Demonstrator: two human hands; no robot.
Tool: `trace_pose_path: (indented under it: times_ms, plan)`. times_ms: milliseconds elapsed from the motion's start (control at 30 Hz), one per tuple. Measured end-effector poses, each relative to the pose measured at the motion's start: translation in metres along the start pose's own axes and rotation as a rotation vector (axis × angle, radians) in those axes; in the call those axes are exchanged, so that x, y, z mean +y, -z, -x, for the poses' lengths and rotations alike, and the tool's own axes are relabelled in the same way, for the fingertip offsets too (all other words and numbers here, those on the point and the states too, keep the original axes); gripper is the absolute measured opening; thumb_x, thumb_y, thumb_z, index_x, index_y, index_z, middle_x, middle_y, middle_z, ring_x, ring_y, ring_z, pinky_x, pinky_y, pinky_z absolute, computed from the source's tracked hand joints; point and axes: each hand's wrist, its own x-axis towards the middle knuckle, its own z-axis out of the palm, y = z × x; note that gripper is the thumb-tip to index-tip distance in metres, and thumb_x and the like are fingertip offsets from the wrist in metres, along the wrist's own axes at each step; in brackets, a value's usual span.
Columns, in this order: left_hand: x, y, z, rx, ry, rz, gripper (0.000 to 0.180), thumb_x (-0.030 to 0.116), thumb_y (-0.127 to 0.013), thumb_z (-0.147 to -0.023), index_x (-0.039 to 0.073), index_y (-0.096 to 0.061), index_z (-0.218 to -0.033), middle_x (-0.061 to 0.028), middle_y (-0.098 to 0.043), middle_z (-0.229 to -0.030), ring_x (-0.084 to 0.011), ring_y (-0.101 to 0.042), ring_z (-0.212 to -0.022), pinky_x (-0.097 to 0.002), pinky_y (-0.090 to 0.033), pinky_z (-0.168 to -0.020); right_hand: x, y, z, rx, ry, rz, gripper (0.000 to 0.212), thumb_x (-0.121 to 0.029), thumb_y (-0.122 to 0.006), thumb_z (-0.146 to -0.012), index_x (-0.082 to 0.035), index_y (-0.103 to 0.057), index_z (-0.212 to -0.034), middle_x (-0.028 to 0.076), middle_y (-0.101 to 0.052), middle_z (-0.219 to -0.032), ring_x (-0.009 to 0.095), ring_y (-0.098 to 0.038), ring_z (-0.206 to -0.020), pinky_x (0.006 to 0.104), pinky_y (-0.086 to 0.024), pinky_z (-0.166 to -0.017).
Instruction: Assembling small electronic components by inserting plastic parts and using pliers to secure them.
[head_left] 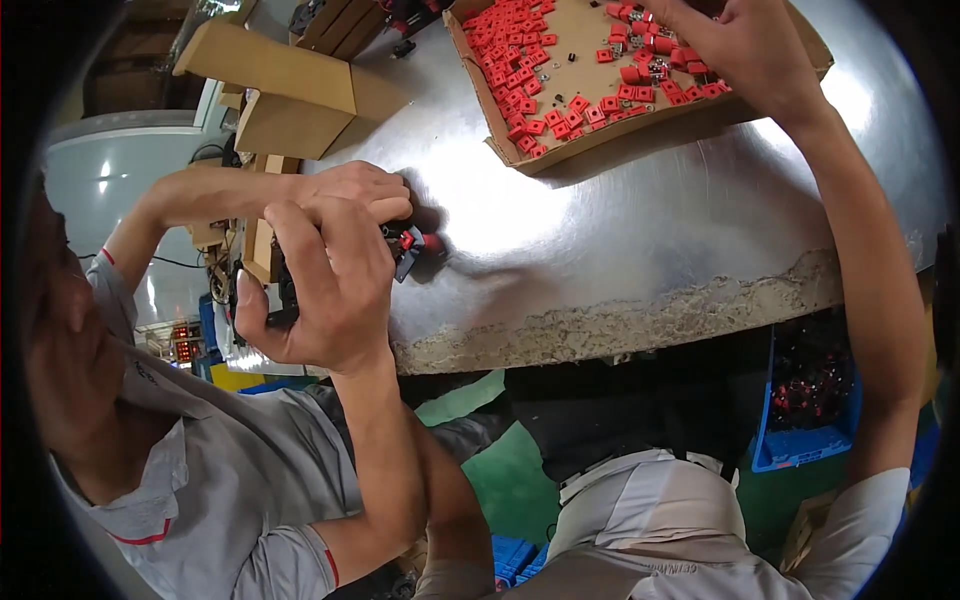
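My right hand point(745, 55) reaches over a shallow cardboard tray point(590, 150) at the upper right. Its thumb stands apart from the other fingers, but the top edge cuts off the fingertips. What it holds, if anything, does not show. Many small red plastic pieces with holes point(510, 60) lie in the tray, among larger red round-ended parts with metal bits point(655, 45). My left forearm point(450, 485) passes behind a co-worker's forearm point(375, 410), and my left hand is hidden. The co-worker's hands point(335, 265) are at a small red-and-black part point(410, 245).
A metal-topped table point(600, 235) has a worn, crusted front edge. Open cardboard boxes point(300, 100) stand at the upper left. The co-worker point(230, 440) sits close on my left. Below the table at right is a blue crate point(800, 445) of dark and red parts.
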Motion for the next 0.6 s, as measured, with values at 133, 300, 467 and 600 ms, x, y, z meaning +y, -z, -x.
trace_pose_path:
  times_ms: [133, 300, 467, 600]
  plan:
    - [0.000, 0.000, 0.002, 0.017, -0.005, -0.021, 0.053, 0.046, -0.049, -0.090, 0.008, -0.053, -0.127, -0.0071, -0.043, -0.112, -0.0214, -0.040, -0.098, -0.0346, -0.035, -0.095, 0.002, -0.002, 0.001, 0.005, 0.001, -0.071, 0.014, -0.007, -0.070, -0.093, 0.000, -0.059, -0.087, 0.003, -0.061, -0.075, 0.008, -0.052, -0.064, 0.0240, -0.043, -0.057]
    - [0.003, 0.000, -0.002, 0.113, -0.027, 0.027, 0.037, 0.036, -0.063, -0.080, 0.010, -0.061, -0.106, -0.0021, -0.046, -0.099, -0.0161, -0.044, -0.087, -0.0288, -0.038, -0.079, 0.004, -0.002, 0.000, 0.060, 0.164, -0.055, 0.014, -0.006, -0.070, -0.093, 0.001, -0.059, -0.088, 0.004, -0.062, -0.076, 0.008, -0.055, -0.067, 0.0243, -0.047, -0.060]
    - [-0.001, 0.003, -0.005, 0.090, -0.086, 0.549, 0.029, 0.034, -0.063, -0.082, 0.010, -0.059, -0.097, -0.0009, -0.044, -0.091, -0.0146, -0.044, -0.081, -0.0279, -0.038, -0.073, 0.000, 0.000, 0.001, 0.025, 0.067, -0.092, 0.012, -0.005, -0.069, -0.094, 0.002, -0.060, -0.089, 0.005, -0.064, -0.076, 0.009, -0.058, -0.069, 0.0245, -0.049, -0.062]
    - [-0.003, 0.000, -0.015, -0.010, 0.147, 1.204, 0.029, 0.036, -0.060, -0.084, 0.010, -0.058, -0.097, -0.0007, -0.041, -0.089, -0.0136, -0.043, -0.082, -0.0281, -0.039, -0.075, 0.000, 0.001, 0.001, 0.015, 0.036, -0.095, 0.012, -0.005, -0.068, -0.094, 0.002, -0.060, -0.089, 0.005, -0.064, -0.075, 0.009, -0.058, -0.069, 0.0245, -0.049, -0.062]
